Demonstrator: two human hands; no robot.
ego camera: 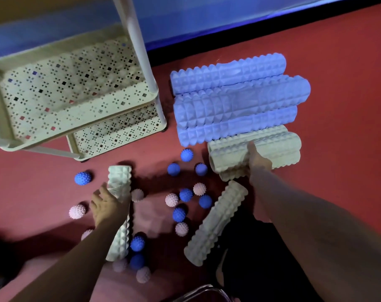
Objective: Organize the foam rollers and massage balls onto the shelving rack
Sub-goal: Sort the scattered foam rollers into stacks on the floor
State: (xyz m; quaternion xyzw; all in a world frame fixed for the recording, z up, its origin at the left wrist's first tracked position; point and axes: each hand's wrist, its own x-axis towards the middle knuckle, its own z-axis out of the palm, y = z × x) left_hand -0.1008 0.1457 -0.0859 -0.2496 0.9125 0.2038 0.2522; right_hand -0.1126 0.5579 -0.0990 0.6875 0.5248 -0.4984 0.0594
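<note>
- Red floor carries a cream rack at its upper left, blue rollers beside it, spiky balls scattered below.
- Left hand grasps a pale roller; right hand grasps a cream roller in the stack under the blue ones.

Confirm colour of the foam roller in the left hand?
Pale green foam roller, diamond-textured, gripped by the left hand; head view.

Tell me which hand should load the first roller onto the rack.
Left. The left hand already grips a pale roller lying nearest the rack; the right hand is farther off, on the cream rollers.
</note>
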